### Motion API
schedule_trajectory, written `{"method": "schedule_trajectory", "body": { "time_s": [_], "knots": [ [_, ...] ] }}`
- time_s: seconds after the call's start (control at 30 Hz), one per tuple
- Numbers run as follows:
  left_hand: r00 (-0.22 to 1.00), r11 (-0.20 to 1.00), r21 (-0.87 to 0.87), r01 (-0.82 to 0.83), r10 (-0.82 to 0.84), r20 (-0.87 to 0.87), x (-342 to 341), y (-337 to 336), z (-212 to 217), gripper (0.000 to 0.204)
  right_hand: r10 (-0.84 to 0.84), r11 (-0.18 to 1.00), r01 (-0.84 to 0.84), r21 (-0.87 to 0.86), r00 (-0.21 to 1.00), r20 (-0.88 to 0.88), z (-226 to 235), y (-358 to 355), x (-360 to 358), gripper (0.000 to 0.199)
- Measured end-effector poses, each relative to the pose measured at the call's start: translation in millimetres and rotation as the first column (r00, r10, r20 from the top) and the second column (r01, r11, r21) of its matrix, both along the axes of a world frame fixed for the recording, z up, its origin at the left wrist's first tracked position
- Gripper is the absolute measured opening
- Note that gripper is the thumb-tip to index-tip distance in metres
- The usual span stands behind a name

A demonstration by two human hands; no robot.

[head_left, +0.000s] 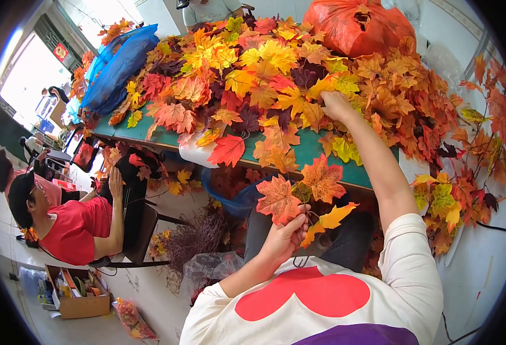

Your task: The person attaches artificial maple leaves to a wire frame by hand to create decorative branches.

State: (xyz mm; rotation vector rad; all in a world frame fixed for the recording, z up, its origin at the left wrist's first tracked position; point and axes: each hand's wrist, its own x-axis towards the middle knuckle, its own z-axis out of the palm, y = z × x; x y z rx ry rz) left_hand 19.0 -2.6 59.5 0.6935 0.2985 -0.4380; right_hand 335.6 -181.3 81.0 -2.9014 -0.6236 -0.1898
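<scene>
I see my left hand (284,236) low in the near centre, just above my chest, clenched around the stems of a small bunch of artificial maple leaves (299,198). The bunch fans upward from the fist: an orange leaf on the left, a larger orange-red one behind it to the right, and a narrow yellow-orange leaf pointing right. It hangs in the air in front of the near edge of the green table (313,152), not touching it.

My right arm stretches far up and to the right, and my right hand (336,105) rests in the big heap of loose leaves (253,75) that covers most of the table top. The fingers are buried among yellow and orange leaves, so I cannot tell whether they are pinching one or just lying on the pile.

At the far right of the table sits an orange plastic bag (356,26), knotted and full, touching the heap. At the far left a blue bag (121,66) lies slumped against the leaves. A red leaf (228,150) hangs over the near table edge, left of my bunch. To the right, leafy branches (466,190) stand beside the table.

On the left, well apart from me, a person in a red shirt (75,230) sits on a dark chair, with a cardboard box (80,302) on the floor near them.
</scene>
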Motion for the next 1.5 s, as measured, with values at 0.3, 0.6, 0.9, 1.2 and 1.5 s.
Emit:
{"method": "schedule_trajectory", "body": {
  "time_s": [0.3, 0.6, 0.9, 1.2, 1.5],
  "knots": [
    [1.0, 1.0, 0.0, 0.026, -0.026, -0.01, 2, -1, 2, 0.03, -0.14, 0.99, 0.139, -0.016, 0.981, -0.134, -1, 7, -2, 0.029],
    [0.997, 0.999, 0.031, -0.031, 0.029, 0.071, 17, 3, -1, 0.026, 0.047, 0.871, 0.084, 0.485, 0.967, -0.251, 27, -48, 36, 0.022],
    [0.996, 0.998, 0.029, -0.061, 0.059, 0.066, 21, 0, 2, 0.028, -0.27, 0.877, 0.163, 0.452, 0.945, 0.183, 85, -56, 1, 0.02],
    [0.995, 0.999, -0.001, -0.045, 0.045, 0.092, 25, 1, 0, 0.028, -0.23, 0.919, 0.374, -0.129, 0.771, 0.593, 119, -55, -68, 0.012],
    [0.995, 0.998, 0.007, -0.056, 0.055, 0.087, 24, -3, 0, 0.027, -0.03, 0.983, 0.173, -0.069, 0.51, 0.86, 86, -28, -79, 0.012]
  ]
}}
